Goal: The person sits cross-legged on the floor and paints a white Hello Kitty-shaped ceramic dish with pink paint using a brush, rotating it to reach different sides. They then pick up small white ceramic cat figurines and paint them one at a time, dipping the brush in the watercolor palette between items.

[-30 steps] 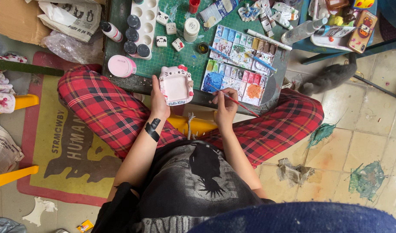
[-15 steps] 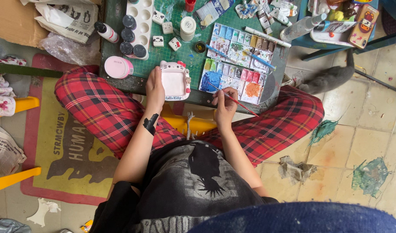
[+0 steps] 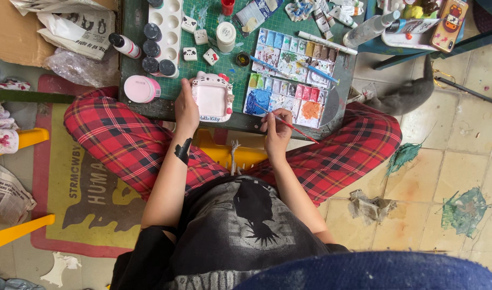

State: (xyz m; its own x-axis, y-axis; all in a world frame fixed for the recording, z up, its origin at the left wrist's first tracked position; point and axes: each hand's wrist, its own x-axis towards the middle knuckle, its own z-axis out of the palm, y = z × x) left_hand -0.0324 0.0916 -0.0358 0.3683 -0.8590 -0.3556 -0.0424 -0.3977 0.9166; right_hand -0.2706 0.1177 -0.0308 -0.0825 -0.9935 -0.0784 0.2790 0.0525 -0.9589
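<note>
Brush tip is hard to make out against the blue paint well. Right hand (image 3: 277, 131) pinches a thin red paintbrush (image 3: 285, 123), long axis slanting from upper-left tip to lower-right end. Left hand (image 3: 186, 107) grips the left edge of the pink-and-white cat figurine (image 3: 213, 96), upright on the green mat (image 3: 232, 75).

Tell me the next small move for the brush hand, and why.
Probably dip the brush tip into the blue paint on the palette. The right hand holds the brush with its tip over the blue well, while the left hand steadies the white cat figure, which looks largely unpainted.
</note>
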